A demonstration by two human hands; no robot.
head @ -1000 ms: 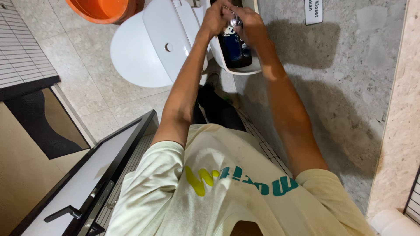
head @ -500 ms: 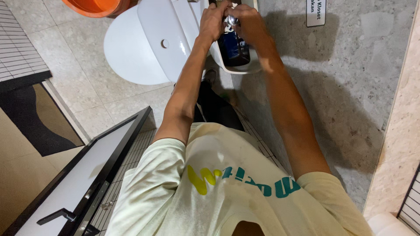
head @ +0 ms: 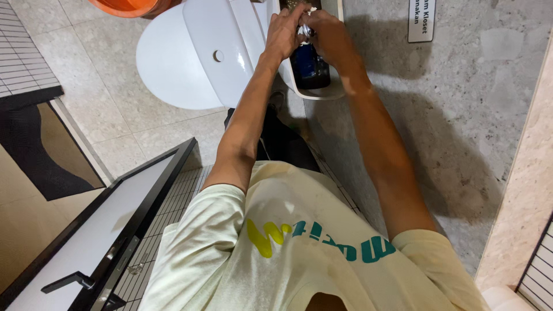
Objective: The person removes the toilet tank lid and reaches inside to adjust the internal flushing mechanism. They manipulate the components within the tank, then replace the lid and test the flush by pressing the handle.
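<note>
Both my arms reach out over a white toilet (head: 190,57) to its open tank (head: 331,95) against the wall. My left hand (head: 285,29) and my right hand (head: 328,34) meet over the tank's opening. Their fingers pinch a small silvery part (head: 305,29) between them. Just below the fingers, a dark blue and black mechanism (head: 310,66) stands inside the tank. What the silvery part joins to is hidden by my fingers.
The toilet lid is down. An orange bucket (head: 127,6) stands beyond the bowl at the top left. A small sign (head: 421,20) hangs on the grey stone wall. A dark-framed door with a handle (head: 86,247) is at the lower left, beside a dark mat (head: 40,150).
My hands stay together over the tank, fingers shifting slightly on the small part. The view has drifted a little; nothing else has moved.
</note>
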